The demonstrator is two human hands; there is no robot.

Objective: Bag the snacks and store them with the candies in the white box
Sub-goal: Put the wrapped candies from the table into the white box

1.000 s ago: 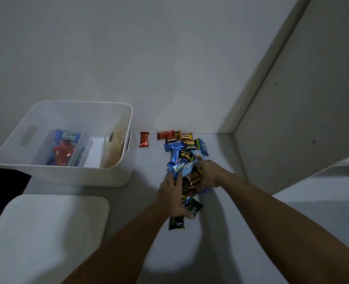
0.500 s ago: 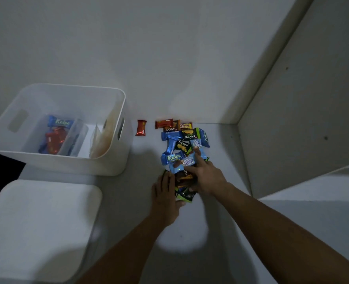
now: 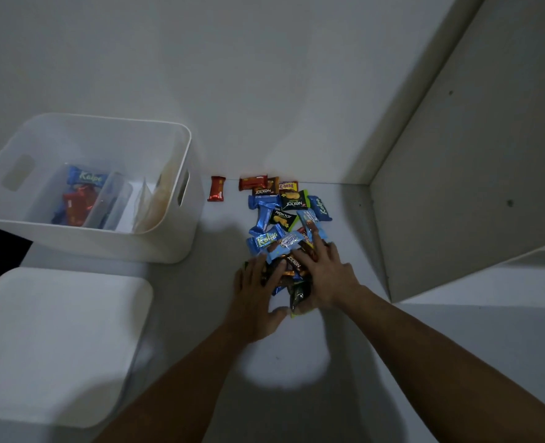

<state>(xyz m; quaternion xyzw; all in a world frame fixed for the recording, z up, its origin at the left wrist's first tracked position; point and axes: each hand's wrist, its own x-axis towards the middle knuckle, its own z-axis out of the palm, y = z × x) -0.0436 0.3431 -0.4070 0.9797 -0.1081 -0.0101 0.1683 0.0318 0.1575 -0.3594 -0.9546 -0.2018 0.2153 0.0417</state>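
A pile of small wrapped snacks point(image 3: 285, 209), blue, black and red-brown, lies on the white surface near the back wall. One red snack point(image 3: 216, 188) lies apart, left of the pile. My left hand point(image 3: 256, 297) and my right hand point(image 3: 327, 276) rest flat on the near end of the pile with fingers spread; a dark packet point(image 3: 296, 295) sits between them, under my right thumb. The white box point(image 3: 186, 145) stands open at the left, holding a clear bag of blue and red snacks point(image 3: 79, 199) and a second pale bag point(image 3: 154, 203).
The box's white lid point(image 3: 57, 340) lies flat at the near left. A grey upright panel point(image 3: 472, 187) closes off the right side just beyond the pile. The back wall runs right behind the snacks.
Both hands slid forward over the near end of the pile, and the dark packets that lay closest to me were drawn in between them. The box and the lone red snack stayed put.
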